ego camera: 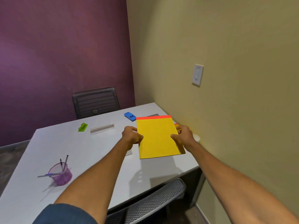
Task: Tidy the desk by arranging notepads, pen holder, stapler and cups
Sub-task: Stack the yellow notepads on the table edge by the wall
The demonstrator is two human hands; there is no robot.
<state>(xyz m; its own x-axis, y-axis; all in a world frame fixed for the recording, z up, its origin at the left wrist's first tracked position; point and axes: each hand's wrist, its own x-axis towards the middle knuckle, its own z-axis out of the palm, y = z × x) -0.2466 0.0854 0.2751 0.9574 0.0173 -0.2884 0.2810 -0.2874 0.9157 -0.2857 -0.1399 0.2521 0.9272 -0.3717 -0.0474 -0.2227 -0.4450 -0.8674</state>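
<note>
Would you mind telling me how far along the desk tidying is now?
Nothing looks arranged yet. In hand: the left hand and right hand grip the yellow notepad. Still to do: purple pen holder, blue stapler and white cup sit far apart on the desk.

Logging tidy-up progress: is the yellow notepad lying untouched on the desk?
No, the left hand and right hand grip the yellow notepad by its two side edges.

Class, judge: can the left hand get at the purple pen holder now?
Probably yes, once freed: the left hand grips the yellow notepad, yet nothing stands between it and the pen holder.
</note>
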